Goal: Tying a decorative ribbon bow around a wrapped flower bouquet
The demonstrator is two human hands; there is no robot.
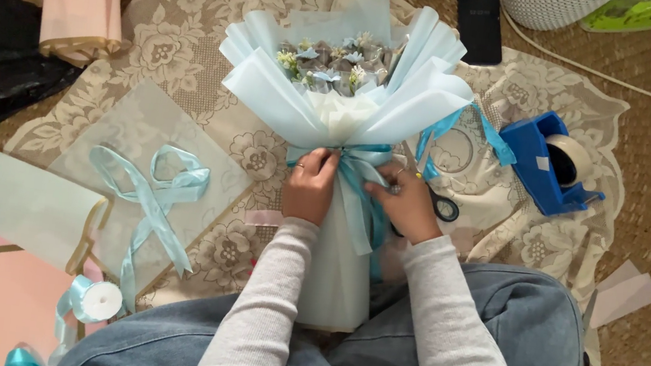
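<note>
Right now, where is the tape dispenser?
In the head view, the blue tape dispenser sits on the lace cloth at the right, beside the bouquet and beyond the scissors near the right hand.

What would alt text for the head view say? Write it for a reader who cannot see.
Both hands, left hand and right hand, grip a teal ribbon at the neck of a pale blue paper-wrapped bouquet lying over a lace cloth. A blue tape dispenser sits to the right.

A pale-blue wrapped bouquet (348, 103) lies on the lace cloth, a teal ribbon (360, 167) seemingly knotted around its neck.
</note>
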